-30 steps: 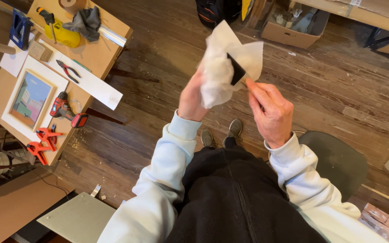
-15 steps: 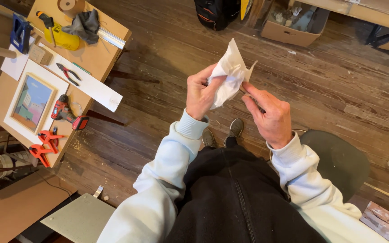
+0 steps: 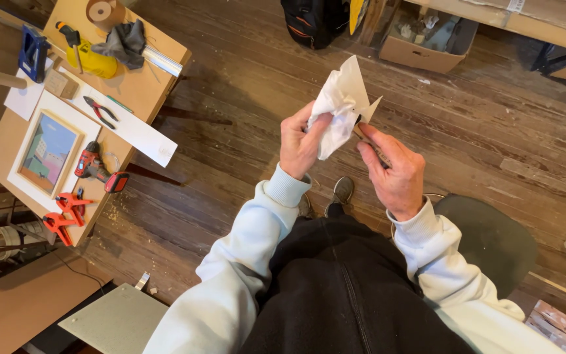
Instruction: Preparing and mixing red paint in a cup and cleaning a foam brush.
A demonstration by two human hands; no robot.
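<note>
Left hand (image 3: 301, 141) fingers clamped on white cloth (image 3: 339, 108), held mid-air above wooden floor (image 3: 244, 78). Right hand (image 3: 393, 172) pinches thin tool handle (image 3: 369, 139) — tip buried in cloth. Advice: keep cloth wrapped snug — steady pull.

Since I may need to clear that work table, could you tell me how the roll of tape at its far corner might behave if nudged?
The roll of tape looks like a round hollow ring, so it is probably light. It seems to lie flat, so a nudge would likely slide it rather than roll it. It sits near the table edge, so it could drop off.
</note>
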